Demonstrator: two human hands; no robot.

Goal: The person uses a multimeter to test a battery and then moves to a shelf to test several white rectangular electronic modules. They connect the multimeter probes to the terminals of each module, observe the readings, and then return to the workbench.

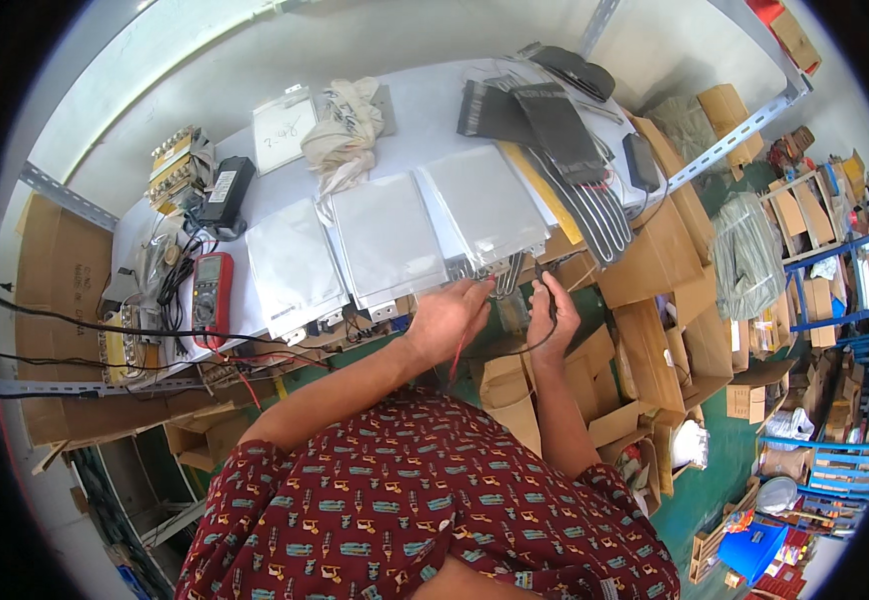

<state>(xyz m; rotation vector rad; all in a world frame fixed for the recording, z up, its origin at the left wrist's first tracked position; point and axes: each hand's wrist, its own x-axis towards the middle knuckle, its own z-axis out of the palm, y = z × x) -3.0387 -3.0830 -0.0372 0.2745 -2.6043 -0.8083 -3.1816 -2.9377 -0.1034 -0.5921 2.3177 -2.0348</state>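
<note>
At bench edge: left hand pinching red probe lead, right hand gripping black probe lead, at flat silver pouch cell tabs. Probably light, puncture-prone; best held by edges.

place: small electronics workshop / storeroom
bench: long white worktable against a pale wall, crowded
test gear: red handheld multimeter with black and red leads, black power adapter brick
stock: flat silver foil pouch cells laid in a row, black ribbed flat packs
storage: open brown cardboard boxes stacked beside the bench, blue metal shelving rack full of parts
floor: green painted floor, cluttered
</note>
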